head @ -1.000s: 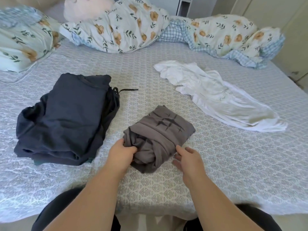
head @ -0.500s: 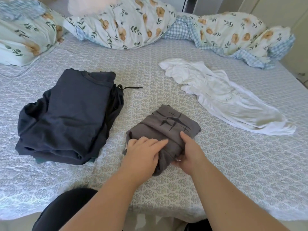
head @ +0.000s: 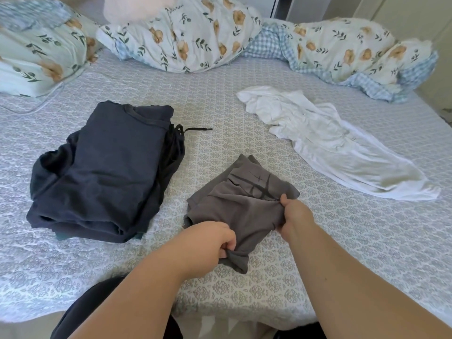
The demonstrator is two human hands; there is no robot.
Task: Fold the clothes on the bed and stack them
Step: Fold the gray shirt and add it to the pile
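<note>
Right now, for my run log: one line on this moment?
grey garment: both hands grip it | left hand: near corner | right hand: right edge | navy stack: left | white shirt: unfolded

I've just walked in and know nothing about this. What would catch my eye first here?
Two bare hands in the foreground: the left hand and the right hand each grip the grey shirt near the bed's front edge. To its left sits a folded navy stack, and to the right a white garment lies crumpled and unfolded. Floral bedding is heaped along the far side.
</note>
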